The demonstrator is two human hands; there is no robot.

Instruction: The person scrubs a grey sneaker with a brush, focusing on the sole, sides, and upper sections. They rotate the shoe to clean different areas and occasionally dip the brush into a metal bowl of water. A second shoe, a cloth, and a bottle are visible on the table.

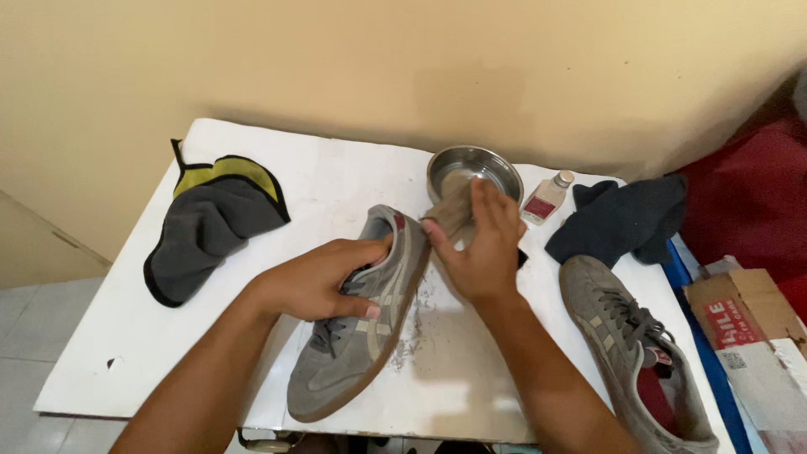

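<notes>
So the grey sneaker (361, 324) being handled sits tipped on its side near the front middle of the white table (126, 353). Its long axis runs diagonally, toe toward the front edge and heel pointing back at the metal bowl (473, 168). The left hand (315, 282) is clamped around its middle over the laces, thumb on the collar. The right hand (481, 244) is closed on a tan cloth (451, 210), pressed right at the heel end, just in front of the bowl.

Right of the bowl stands one small clear bottle (546, 197), then one dark blue cloth (622, 220). A second grey sneaker (635, 353) lies to the front right of the bowl, so two shoes total. Far left of the bowl lies one grey and yellow cloth (210, 223). Some grey crumbs (414, 324) lie beside the held shoe's sole. Nothing blocks either hand.
</notes>
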